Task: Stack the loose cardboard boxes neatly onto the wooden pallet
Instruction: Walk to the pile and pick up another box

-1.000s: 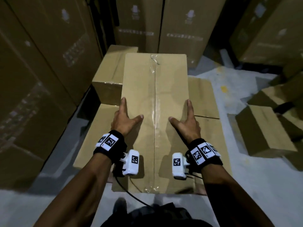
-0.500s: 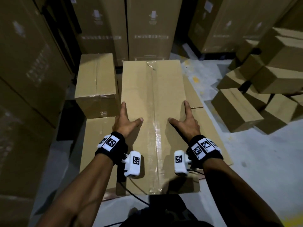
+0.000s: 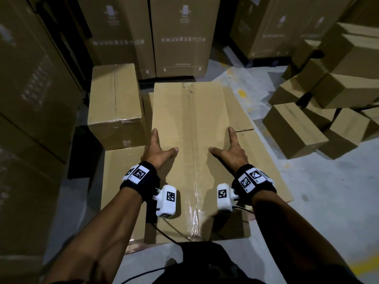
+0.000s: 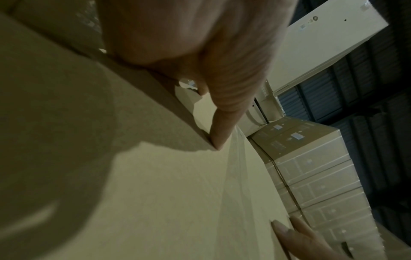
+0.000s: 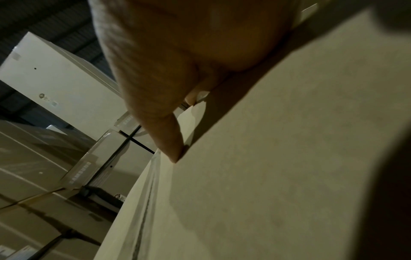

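Note:
I hold a long taped cardboard box (image 3: 188,124) lengthwise in front of me. My left hand (image 3: 165,139) presses its left edge and my right hand (image 3: 220,138) its right edge, fingers straight along the sides and thumbs spread flat on top. The left wrist view shows my left thumb (image 4: 222,123) on the box top (image 4: 166,193); the right wrist view shows my right thumb (image 5: 164,137) there too. Below lies a flat cardboard sheet (image 3: 266,171), with a strip of wooden pallet (image 3: 135,246) showing at its near edge. A second box (image 3: 114,103) stands on the sheet's far left.
Several loose boxes (image 3: 295,130) lie piled on the grey floor to the right. Tall printed cartons (image 3: 180,33) wall in the back, and more cartons (image 3: 30,99) the left side. A cable (image 3: 164,232) hangs from my left wrist camera.
The head view has swung to the right, bringing the pile of loose boxes into sight. Both hands keep the same hold, and the long box now lies beside the second box.

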{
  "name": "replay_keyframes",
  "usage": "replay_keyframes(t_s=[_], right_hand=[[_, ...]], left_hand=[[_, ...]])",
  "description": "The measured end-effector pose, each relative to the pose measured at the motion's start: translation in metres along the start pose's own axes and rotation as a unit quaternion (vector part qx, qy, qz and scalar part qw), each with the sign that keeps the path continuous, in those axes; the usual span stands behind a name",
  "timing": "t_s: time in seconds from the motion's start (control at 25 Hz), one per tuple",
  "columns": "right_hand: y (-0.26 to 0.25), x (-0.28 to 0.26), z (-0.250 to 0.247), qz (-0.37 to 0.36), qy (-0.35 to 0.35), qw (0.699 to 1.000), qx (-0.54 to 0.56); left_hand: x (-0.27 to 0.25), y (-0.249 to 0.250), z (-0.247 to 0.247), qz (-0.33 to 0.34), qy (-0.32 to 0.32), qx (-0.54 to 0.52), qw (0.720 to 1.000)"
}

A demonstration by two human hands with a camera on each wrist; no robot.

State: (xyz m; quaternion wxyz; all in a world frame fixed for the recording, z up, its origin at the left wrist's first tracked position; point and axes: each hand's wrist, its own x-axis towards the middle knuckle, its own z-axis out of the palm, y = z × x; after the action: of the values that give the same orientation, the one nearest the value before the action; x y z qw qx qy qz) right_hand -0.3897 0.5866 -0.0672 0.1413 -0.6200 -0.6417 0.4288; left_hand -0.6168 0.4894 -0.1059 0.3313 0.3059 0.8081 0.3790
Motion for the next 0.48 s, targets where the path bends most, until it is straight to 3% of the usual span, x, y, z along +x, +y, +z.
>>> replay_keyframes(t_s=[0.48], right_hand=[[-0.028, 0.142, 0.047, 0.014, -0.077, 0.997, -0.019]], left_hand=[[0.115, -0.004, 0.007, -0.064, 0.013, 0.01, 0.998]])
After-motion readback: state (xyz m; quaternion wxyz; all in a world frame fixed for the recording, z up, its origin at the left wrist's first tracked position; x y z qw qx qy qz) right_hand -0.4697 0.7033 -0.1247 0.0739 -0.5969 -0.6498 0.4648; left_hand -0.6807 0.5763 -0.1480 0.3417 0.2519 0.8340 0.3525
